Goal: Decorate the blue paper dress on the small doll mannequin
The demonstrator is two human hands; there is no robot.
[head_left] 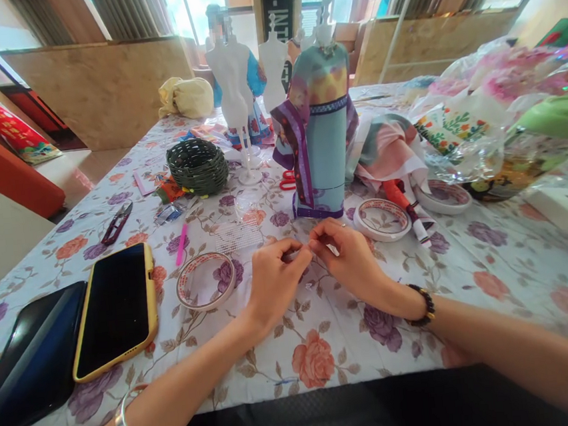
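Note:
My left hand (pixel 275 277) and my right hand (pixel 345 254) meet on the floral tablecloth (pixel 327 343), fingertips pinched together over something tiny that I cannot make out. Both hands are closed. Just behind them stands a small mannequin dressed in a blue and purple costume (pixel 319 136). A ribbon roll (pixel 206 289) lies left of my left hand, and another ribbon roll (pixel 382 219) lies right of my right hand. A clear plastic mesh piece (pixel 238 234) rests just beyond my left hand.
Two phones, one in a yellow case (pixel 115 309) and one dark (pixel 32 361), lie at the left. A green woven basket (pixel 198 166), thread snips (pixel 117 222), a pink pen (pixel 181 244), bare white mannequins (pixel 235 90) and plastic-wrapped fabric (pixel 505 111) crowd the table.

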